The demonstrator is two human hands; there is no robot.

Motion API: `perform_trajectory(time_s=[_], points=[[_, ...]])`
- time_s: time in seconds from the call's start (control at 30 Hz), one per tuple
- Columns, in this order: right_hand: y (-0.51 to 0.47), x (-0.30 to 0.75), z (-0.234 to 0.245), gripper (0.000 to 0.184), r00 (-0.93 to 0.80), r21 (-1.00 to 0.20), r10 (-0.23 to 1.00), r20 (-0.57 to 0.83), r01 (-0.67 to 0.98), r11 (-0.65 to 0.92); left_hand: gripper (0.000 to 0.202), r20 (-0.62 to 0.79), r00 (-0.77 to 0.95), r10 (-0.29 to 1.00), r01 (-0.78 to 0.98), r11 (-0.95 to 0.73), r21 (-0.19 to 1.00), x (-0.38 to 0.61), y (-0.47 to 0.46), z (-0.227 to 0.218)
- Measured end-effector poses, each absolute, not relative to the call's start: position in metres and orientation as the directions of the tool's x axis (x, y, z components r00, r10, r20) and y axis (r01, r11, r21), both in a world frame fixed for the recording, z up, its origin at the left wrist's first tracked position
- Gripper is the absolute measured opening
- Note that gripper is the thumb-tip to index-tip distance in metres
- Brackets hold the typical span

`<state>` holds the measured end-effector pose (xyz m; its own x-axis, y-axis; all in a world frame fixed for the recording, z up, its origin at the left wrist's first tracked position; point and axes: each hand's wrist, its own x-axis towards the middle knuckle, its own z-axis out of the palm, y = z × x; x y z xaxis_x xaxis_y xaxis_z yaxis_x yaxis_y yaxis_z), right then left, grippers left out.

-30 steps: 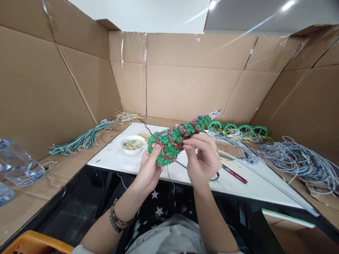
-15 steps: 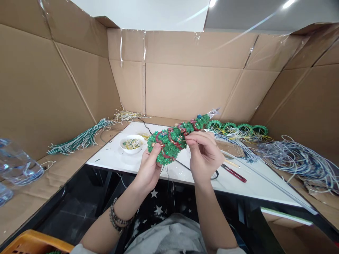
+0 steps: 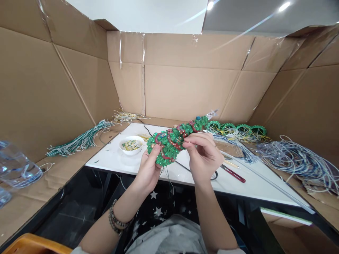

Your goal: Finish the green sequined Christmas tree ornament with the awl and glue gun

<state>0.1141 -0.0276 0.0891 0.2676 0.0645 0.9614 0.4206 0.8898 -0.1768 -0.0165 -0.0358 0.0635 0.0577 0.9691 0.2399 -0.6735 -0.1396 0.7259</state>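
Observation:
A green beaded Christmas tree (image 3: 169,141) with red bead garlands, coloured beads and a clear star at its tip lies tilted in the air, tip to the upper right. My left hand (image 3: 149,164) grips its wide base, thumb on the front. At the tree's right side my right hand (image 3: 203,155) is closed in a pinch, thumb against forefinger, close to the beads. What sits between those fingertips is too small to make out. Thin loose strands hang beneath the base.
A white bowl (image 3: 131,145) of short wire pieces stands left on the white table (image 3: 111,160). Red-handled tweezers (image 3: 233,173) lie to the right. Bundles of green wires (image 3: 82,137) and blue-white wires (image 3: 296,158) flank the table, with green beaded rings (image 3: 243,128) behind. Cardboard walls (image 3: 190,88) enclose it.
The small flower-like bead at my right fingertips no longer shows; the right hand has shifted slightly left over the tree. My left hand keeps its hold, and the view has moved slightly.

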Motion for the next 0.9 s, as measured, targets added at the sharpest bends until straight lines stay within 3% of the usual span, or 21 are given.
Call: perform_trajectory(time_s=[0.47,0.7,0.9], points=[[-0.032,0.114,0.09,0.012,0.266,-0.184,0.064,0.962,0.456,0.871,0.041,0.235,0.074,0.969,-0.672,-0.126,0.729,-0.017,-0.036,0.064],[-0.03,0.109,0.086,0.016,0.359,-0.234,0.086,0.929,0.395,0.889,0.038,0.229,0.059,0.972,-0.683,-0.128,0.72,-0.017,-0.035,0.064],[-0.03,0.109,0.08,0.031,0.341,-0.197,0.064,0.938,0.373,0.907,0.041,0.238,0.065,0.969,-0.683,-0.13,0.719,-0.017,-0.036,0.065]])
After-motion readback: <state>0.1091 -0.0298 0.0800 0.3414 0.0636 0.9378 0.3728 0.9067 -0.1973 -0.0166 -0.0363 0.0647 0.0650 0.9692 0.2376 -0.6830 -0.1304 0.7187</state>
